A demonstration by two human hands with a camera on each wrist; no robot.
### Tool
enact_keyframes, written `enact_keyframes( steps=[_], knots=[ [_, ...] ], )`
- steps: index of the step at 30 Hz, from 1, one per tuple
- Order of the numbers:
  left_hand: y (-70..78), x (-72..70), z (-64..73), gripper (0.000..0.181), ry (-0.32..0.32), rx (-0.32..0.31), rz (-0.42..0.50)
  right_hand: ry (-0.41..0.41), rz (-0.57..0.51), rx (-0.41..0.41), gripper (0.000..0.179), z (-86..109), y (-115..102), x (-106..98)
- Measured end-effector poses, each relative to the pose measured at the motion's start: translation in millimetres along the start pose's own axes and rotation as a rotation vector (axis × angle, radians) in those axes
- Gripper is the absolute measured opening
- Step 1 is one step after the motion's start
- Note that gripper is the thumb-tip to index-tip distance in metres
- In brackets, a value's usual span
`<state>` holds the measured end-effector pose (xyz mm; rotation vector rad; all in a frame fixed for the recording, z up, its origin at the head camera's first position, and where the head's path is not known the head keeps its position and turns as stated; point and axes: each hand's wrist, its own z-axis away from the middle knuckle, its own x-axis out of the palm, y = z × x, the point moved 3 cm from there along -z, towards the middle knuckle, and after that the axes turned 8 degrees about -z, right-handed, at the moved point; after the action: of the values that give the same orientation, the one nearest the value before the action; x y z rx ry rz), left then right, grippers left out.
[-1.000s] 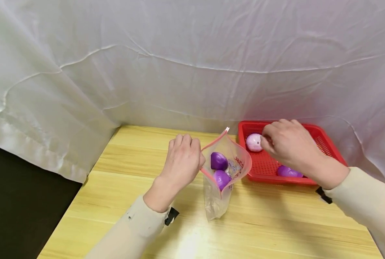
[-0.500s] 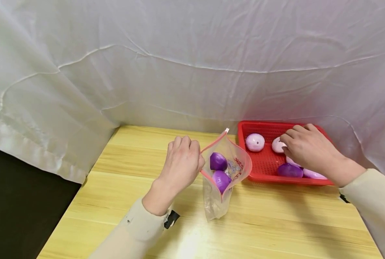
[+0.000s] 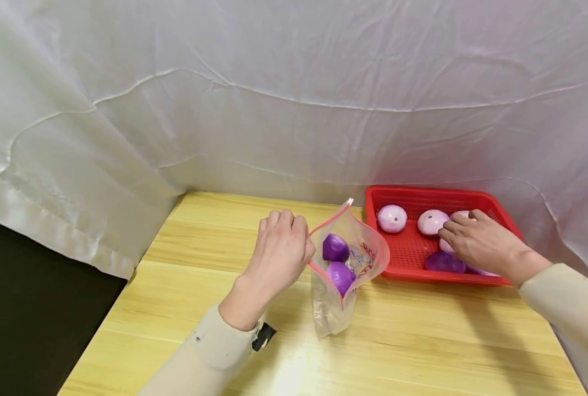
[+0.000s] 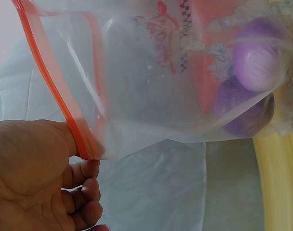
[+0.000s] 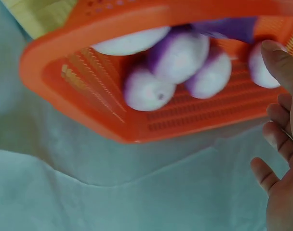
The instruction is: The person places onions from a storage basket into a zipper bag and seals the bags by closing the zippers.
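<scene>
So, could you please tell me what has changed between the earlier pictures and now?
The right hand moved rightward over the red basket, uncovering more of the whitish pieces; I see nothing taken or let go. The left hand still holds the bag, and two purple pieces stay inside it.

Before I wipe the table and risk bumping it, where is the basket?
In the head view, the basket sits at the back right of the table, right of the bag, the curtain behind it and the right hand over its right side.
</scene>
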<state>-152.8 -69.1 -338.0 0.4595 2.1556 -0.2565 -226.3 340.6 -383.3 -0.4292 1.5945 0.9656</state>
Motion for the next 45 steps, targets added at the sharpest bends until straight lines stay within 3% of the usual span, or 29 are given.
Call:
enact_keyframes(
  steps=[3,9,17,22,26,33,45],
  knots=[
    [-0.2,0.6,0.3,0.018,-0.004,0.002,0.002,0.003,-0.016,-0.010,0.037,4.8,2,13],
    [-0.9,-0.2,0.7,0.018,-0.011,0.002,0.002,0.101,-0.027,-0.074,0.045,9.1,4,33],
    [-1.3,0.0,0.6,0.017,-0.028,-0.004,0.013,0.116,0.023,-0.045,0.070,-17.6,-5,51],
    [0.2,-0.4,0.9,0.017,-0.052,-0.017,0.017,0.158,0.033,-0.047,0.068,-33.2,-4,49],
    [1.2,-0.1,1.2,0.016,-0.052,-0.021,0.021,0.161,0.006,-0.061,0.063,-33.5,3,38],
    [3.3,1.0,0.0,0.017,-0.055,-0.022,0.033,0.128,0.047,-0.154,0.053,-16.0,16,30],
    [6.2,2.9,-1.3,0.018,-0.056,-0.007,0.012,0.030,0.097,-0.221,0.059,-4.1,16,49]
  ],
)
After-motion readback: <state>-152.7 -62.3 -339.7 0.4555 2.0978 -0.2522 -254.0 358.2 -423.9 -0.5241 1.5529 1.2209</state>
